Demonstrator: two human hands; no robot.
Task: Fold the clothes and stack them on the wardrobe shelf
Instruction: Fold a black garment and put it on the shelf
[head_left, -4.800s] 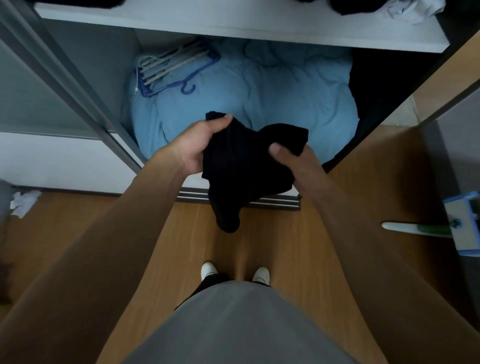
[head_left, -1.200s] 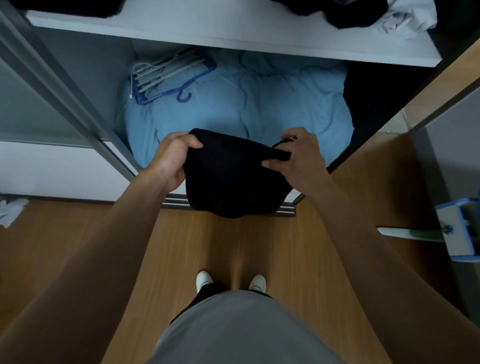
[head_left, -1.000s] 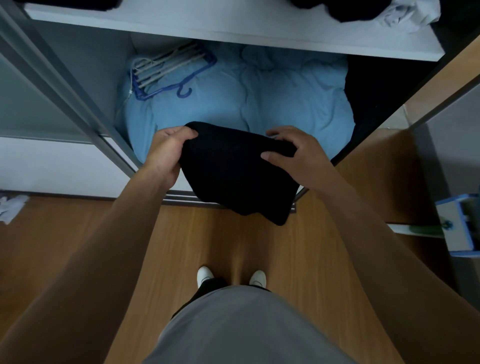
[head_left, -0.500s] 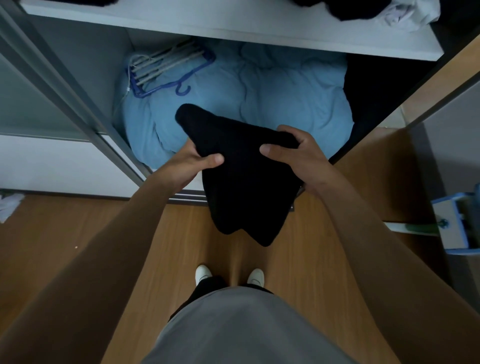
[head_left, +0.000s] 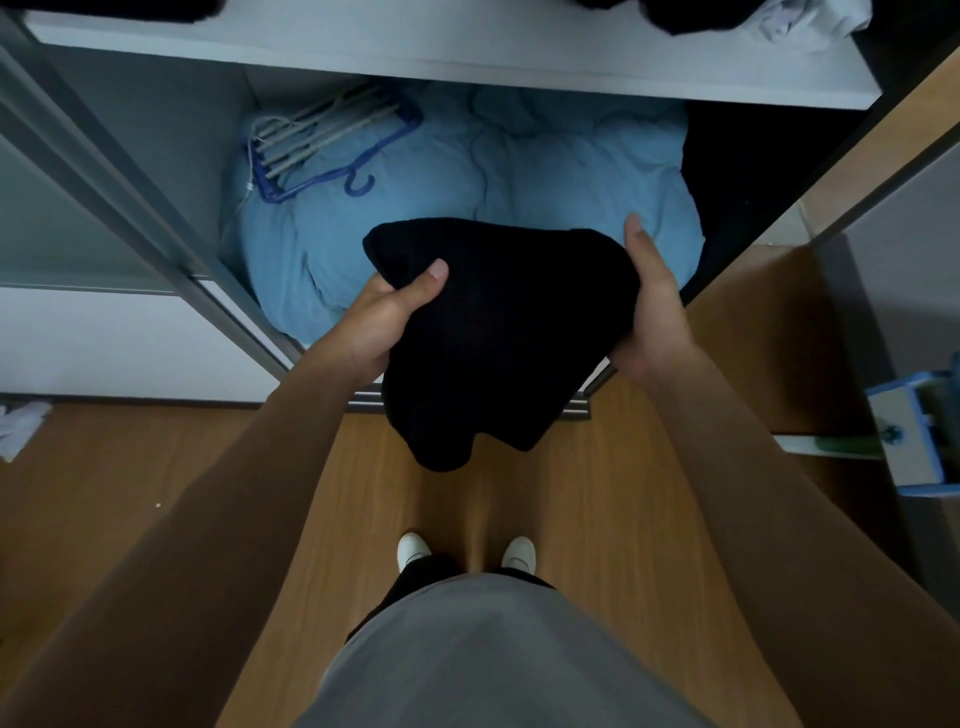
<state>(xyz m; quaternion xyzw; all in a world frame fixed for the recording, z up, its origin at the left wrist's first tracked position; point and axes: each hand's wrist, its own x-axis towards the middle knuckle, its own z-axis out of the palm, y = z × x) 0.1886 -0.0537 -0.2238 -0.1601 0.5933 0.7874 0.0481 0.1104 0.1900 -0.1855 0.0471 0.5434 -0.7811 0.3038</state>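
While my left hand (head_left: 384, 322) pinches the black garment (head_left: 498, 332) at its upper-left corner under the thumb, the right hand (head_left: 649, 317) cups its right edge — fingers hidden beneath, so I can't tell their curl. It hangs over the blue quilt (head_left: 571, 166), below the wardrobe shelf (head_left: 467, 57) — soft, light, floppy, so I'd hold the folded edges.

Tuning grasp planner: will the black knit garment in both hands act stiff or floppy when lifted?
Likely floppy: the black knit garment sags in lobes below the left hand and right hand. Probably light: a thumb pinch and side support carry it. Folds may slip open.
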